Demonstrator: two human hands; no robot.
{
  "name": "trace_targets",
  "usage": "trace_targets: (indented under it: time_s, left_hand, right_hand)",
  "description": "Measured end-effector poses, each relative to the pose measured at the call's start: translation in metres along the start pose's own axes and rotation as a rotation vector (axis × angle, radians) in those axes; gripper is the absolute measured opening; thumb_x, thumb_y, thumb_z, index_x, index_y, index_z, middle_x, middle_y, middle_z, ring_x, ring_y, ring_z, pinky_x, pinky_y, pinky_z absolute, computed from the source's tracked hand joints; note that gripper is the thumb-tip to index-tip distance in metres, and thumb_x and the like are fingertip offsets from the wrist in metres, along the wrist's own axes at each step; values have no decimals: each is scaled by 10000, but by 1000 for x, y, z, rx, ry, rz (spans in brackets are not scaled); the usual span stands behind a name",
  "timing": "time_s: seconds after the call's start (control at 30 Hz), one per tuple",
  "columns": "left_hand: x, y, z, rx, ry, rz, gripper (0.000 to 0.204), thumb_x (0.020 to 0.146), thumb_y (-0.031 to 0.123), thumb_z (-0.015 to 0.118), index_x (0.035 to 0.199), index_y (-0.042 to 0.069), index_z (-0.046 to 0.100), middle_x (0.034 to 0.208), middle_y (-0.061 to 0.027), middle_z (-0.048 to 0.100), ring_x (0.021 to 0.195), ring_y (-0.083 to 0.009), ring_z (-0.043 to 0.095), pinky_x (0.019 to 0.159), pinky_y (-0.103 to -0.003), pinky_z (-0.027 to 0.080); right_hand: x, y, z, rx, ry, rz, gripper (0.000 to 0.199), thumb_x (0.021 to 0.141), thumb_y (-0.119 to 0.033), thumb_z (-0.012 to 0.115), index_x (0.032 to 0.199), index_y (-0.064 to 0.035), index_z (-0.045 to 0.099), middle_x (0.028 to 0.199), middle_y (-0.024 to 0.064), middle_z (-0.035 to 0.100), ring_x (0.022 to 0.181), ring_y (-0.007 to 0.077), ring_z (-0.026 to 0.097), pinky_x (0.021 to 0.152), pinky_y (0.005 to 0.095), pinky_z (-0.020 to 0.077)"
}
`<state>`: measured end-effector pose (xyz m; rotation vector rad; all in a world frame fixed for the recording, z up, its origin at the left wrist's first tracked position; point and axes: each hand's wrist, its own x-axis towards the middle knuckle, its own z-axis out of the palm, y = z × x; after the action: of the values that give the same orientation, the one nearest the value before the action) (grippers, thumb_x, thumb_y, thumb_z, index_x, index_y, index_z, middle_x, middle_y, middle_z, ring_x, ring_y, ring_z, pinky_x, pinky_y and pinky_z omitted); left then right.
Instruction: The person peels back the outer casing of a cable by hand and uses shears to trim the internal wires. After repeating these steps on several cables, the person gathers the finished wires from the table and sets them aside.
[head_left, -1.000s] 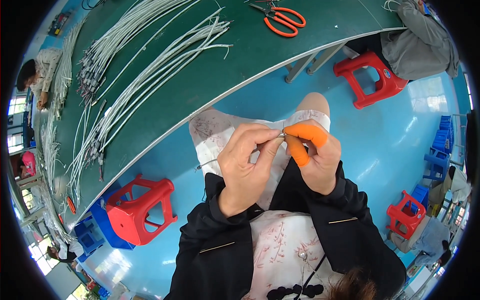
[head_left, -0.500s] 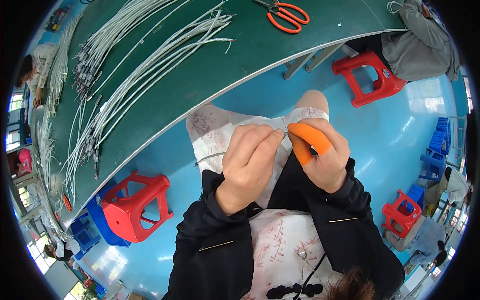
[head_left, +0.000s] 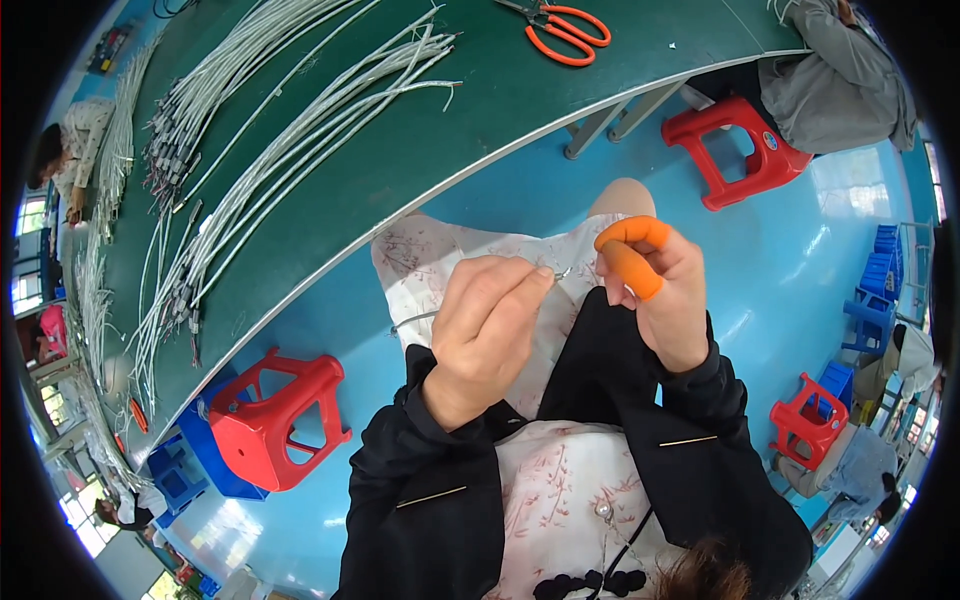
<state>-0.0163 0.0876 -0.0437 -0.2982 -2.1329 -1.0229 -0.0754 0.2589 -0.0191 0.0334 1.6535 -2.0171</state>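
Observation:
My left hand (head_left: 488, 325) is closed in a pinch on a thin grey cable (head_left: 415, 319) above my lap. The cable's short stripped-looking end pokes out past the fingertips, and its tail comes out on the left side of the hand. Just to the right, my right hand (head_left: 662, 290) wears orange finger covers (head_left: 637, 267) on the thumb and forefinger. Those two are curled together, a small gap away from the cable end; whether anything tiny is between them is hidden.
Bundles of white cables (head_left: 300, 150) lie on the green table (head_left: 420, 165), with orange-handled cutters (head_left: 567, 38) at its far side. Red stools (head_left: 265, 435) stand at left and right (head_left: 735, 150). Other people sit around, one in grey (head_left: 845, 85) at the far right.
My right hand has drawn away from the cable end, to the right, so a gap shows between the hands. My left hand keeps its hold on the cable.

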Motion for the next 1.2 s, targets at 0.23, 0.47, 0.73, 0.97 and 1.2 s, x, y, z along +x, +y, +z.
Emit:
trace_targets:
  time_s: [0.23, 0.47, 0.73, 0.97, 1.2]
  left_hand:
    - [0, 2, 3, 3, -47, 29, 296, 609, -122, 721, 875, -11, 655, 833, -102, 609, 716, -251, 573, 590, -306, 465]
    - [0, 1, 4, -17, -148, 32, 258, 637, -116, 704, 871, -23, 647, 828, -114, 602, 707, -262, 571, 603, -307, 469]
    - [9, 12, -3, -456, -342, -676, 136, 772, -94, 652, 887, -35, 610, 825, -79, 600, 727, -140, 574, 662, -259, 477]
    - [1, -8, -17, -687, -203, -916, 85, 838, -29, 633, 918, -23, 606, 850, -46, 600, 753, -95, 558, 683, -234, 458]
    - [3, 2, -13, -585, -228, -735, 106, 864, -7, 625, 965, -21, 597, 861, -28, 600, 752, -84, 558, 702, -215, 453]
  right_hand:
    - [-4, -8, 9, -160, -67, -50, 114, 831, 0, 599, 933, 45, 619, 770, 65, 635, 600, 73, 568, 519, 180, 418]
    - [-2, 5, 3, -485, -128, -323, 100, 758, 45, 635, 856, 31, 620, 771, 61, 618, 577, 109, 560, 498, 205, 421]
    - [5, 12, -3, -1177, -14, -1197, 196, 658, 75, 651, 835, -3, 621, 705, 83, 552, 564, 214, 543, 516, 236, 431]
    - [17, -20, -49, -1022, 288, -795, 239, 729, 63, 644, 959, 2, 625, 758, 69, 599, 624, 132, 562, 550, 245, 449]
    - [41, 8, -35, -1020, 285, -654, 200, 793, 43, 622, 992, 21, 618, 794, 91, 625, 656, 131, 586, 580, 240, 464]
